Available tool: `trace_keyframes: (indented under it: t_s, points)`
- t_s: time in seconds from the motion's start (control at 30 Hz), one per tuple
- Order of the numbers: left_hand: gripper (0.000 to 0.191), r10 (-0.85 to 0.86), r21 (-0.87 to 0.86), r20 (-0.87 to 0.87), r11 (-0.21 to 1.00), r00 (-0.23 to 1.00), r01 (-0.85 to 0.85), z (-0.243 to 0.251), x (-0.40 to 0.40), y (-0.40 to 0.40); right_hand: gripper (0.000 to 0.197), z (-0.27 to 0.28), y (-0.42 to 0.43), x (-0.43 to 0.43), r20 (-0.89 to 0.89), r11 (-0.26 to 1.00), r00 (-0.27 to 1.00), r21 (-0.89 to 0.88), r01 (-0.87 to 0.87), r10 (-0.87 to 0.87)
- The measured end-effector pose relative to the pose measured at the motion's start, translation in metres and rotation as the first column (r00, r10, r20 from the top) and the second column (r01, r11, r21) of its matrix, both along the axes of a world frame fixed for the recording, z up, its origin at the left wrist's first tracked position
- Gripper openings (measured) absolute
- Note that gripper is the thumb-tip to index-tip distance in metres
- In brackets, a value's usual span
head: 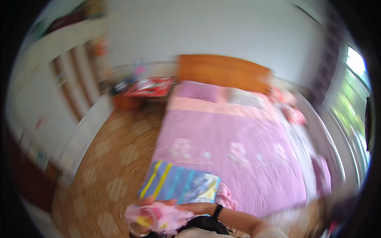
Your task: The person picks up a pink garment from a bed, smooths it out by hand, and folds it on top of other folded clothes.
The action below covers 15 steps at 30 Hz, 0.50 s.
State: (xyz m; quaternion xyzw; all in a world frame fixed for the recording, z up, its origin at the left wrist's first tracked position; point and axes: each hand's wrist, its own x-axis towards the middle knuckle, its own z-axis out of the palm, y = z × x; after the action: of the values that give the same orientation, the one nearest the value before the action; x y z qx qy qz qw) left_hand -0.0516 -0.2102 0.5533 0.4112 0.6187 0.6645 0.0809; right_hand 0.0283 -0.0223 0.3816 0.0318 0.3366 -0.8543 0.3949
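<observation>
A pink cloth garment [166, 218] with a yellow print is bunched up low in the view, close to my body. My left hand [140, 228], a bracelet at its wrist, grips the garment's left end and is partly covered by it. Reaching in from the right, my right hand [195, 207] holds the garment's upper edge; a black band circles that wrist. Blur hides the exact finger positions. Just beyond my hands, a blue towel-like cloth [175, 181] with yellow and light-blue stripes lies flat on the bed's near left corner. A crumpled pink cloth [225, 196] rests beside it.
The bed [220, 128] has a purple floral cover, two pillows and a wooden headboard [223, 71]. A red-topped table [151, 86] with items stands left of it. White wardrobe [38, 98] at left, patterned floor [119, 154] between, window [351, 98] at right.
</observation>
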Motion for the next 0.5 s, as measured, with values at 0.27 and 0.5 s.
trace_keyframes:
  t_s: [0.27, 0.5]
  points:
    - [0.061, -0.434, -0.386, 0.069, 0.819, 0.898, 0.425, -0.029, -0.032, 0.073, 0.037, 0.027, -0.003, 0.046, -0.253, 0.762, 0.729, -0.057, 0.645, -0.636]
    - [0.079, -0.823, -0.539, 0.131, 0.409, 0.553, 0.737, -0.042, 0.000, 0.099, 0.041, 0.020, -0.084, 0.156, -0.255, 0.269, 0.458, 0.538, 0.799, -0.852]
